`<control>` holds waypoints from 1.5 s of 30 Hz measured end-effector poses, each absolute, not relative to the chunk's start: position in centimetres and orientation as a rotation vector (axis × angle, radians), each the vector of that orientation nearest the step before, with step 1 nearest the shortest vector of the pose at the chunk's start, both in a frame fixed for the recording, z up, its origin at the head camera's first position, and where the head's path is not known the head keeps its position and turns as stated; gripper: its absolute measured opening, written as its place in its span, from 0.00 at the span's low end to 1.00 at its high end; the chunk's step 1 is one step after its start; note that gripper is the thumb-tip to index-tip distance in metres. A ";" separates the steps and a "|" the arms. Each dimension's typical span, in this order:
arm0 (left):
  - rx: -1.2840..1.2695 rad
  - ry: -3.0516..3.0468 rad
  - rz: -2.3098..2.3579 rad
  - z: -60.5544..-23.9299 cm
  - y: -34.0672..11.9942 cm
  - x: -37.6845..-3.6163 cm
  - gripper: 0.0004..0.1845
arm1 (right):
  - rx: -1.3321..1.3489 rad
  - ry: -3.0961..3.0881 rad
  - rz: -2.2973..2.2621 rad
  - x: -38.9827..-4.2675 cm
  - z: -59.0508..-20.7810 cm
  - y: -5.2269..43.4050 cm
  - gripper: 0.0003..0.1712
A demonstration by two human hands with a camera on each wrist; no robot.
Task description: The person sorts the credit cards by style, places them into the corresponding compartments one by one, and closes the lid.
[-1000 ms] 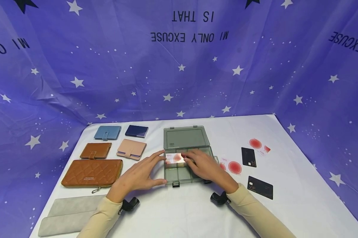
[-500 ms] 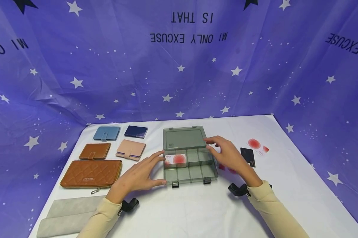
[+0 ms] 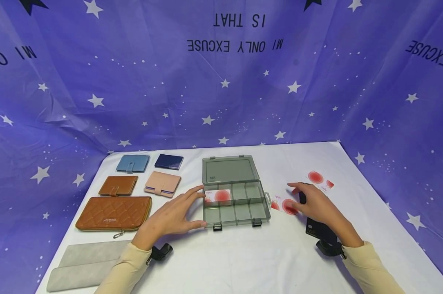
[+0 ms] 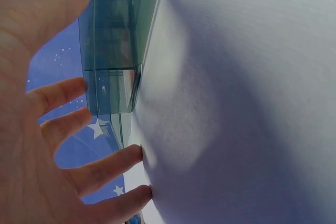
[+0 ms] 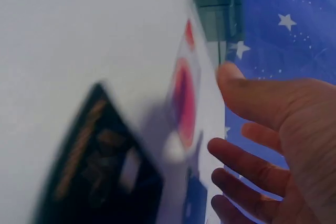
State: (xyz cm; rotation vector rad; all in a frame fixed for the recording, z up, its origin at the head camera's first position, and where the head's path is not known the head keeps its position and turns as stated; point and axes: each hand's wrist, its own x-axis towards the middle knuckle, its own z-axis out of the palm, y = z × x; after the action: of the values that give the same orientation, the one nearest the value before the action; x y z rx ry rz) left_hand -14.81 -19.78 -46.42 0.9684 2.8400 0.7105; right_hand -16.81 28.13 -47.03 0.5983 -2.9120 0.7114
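Observation:
A smoky grey plastic organizer box [image 3: 236, 212] lies open on the white table, its lid [image 3: 229, 169] folded back. One white card with a red circle [image 3: 218, 195] rests in its back left compartment. My left hand [image 3: 177, 214] braces the box's left end with spread fingers, thumb at the front corner; the left wrist view shows the box [image 4: 118, 45] beside those fingers [image 4: 58, 95]. My right hand [image 3: 313, 202] hovers open over a white and red card [image 3: 285, 205] just right of the box, holding nothing. The right wrist view shows that card [image 5: 184, 95] and a black card [image 5: 97, 166].
Left of the box lie several wallets: blue [image 3: 133, 163], navy [image 3: 168, 161], brown [image 3: 118, 185], pink [image 3: 162, 183], a long quilted brown one [image 3: 113, 213] and a grey one [image 3: 85, 263]. Another red and white card [image 3: 318, 178] and a black card [image 3: 318, 230] lie right. Starry purple cloth surrounds the table.
My right hand has left the card in the box and moved right, from over the compartments to above the loose cards. The left hand has stayed put.

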 end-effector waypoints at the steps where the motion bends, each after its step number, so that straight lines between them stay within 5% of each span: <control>1: 0.968 2.841 0.708 -46.4 -19.8 -14.8 0.45 | 0.595 -2.929 0.695 -16.6 -47.2 28.4 0.39; 7: 0.964 2.839 0.709 -46.4 -19.8 -14.9 0.45 | 0.556 -2.990 0.662 -15.7 -47.9 29.2 0.47; 32: 0.957 2.843 0.719 -46.8 -19.8 -14.8 0.44 | 0.563 -2.881 0.698 -14.9 -48.4 29.8 0.21; 45: 0.960 2.841 0.718 -46.8 -19.8 -14.9 0.44 | 0.450 -2.609 0.881 -16.5 -45.3 27.5 0.14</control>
State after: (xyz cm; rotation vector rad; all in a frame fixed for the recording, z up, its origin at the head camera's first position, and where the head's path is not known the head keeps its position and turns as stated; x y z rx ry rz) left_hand -14.86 -19.76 -46.80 0.9601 2.8407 0.7177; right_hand -16.45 27.54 -45.27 0.4502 -2.6086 0.8810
